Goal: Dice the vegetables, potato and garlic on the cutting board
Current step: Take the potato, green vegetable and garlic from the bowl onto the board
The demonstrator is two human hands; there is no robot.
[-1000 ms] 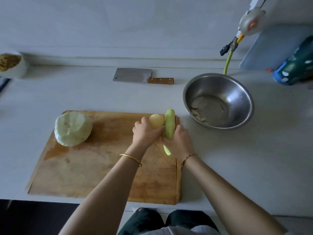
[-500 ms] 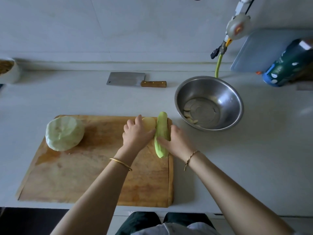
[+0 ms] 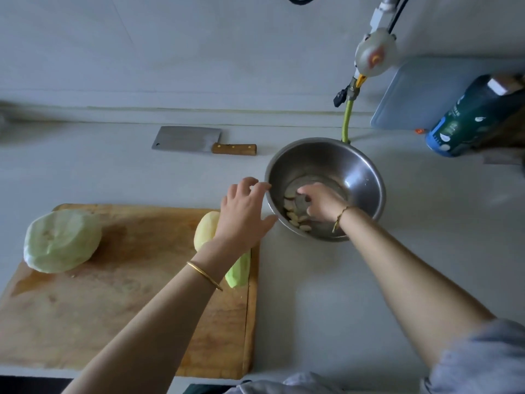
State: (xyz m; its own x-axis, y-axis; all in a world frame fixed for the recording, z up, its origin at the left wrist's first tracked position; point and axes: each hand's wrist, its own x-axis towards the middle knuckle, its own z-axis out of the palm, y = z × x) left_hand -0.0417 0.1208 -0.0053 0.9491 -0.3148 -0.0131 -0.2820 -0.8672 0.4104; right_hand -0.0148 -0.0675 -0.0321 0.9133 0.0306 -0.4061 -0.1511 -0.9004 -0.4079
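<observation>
On the wooden cutting board (image 3: 113,308) lie a pale green cabbage half (image 3: 61,241) at the left, a peeled yellow potato (image 3: 204,231) and a peeled green cucumber (image 3: 240,270) at the right edge, both partly hidden by my left arm. My left hand (image 3: 244,214) hovers open, fingers spread, next to the rim of the steel bowl (image 3: 366,177). My right hand (image 3: 321,201) reaches down into the bowl, fingertips among several peeled garlic cloves (image 3: 295,218); whether it grips any clove is hidden.
A cleaver (image 3: 199,140) with a wooden handle lies on the counter behind the board. A green hose and valve (image 3: 348,115) hang behind the bowl. A dark green bottle (image 3: 468,118) and a pale blue board (image 3: 420,92) stand at the back right.
Both hands let go of the cucumber and potato, which now lie on the board. The right hand moved into the bowl; the left hand moved to its rim.
</observation>
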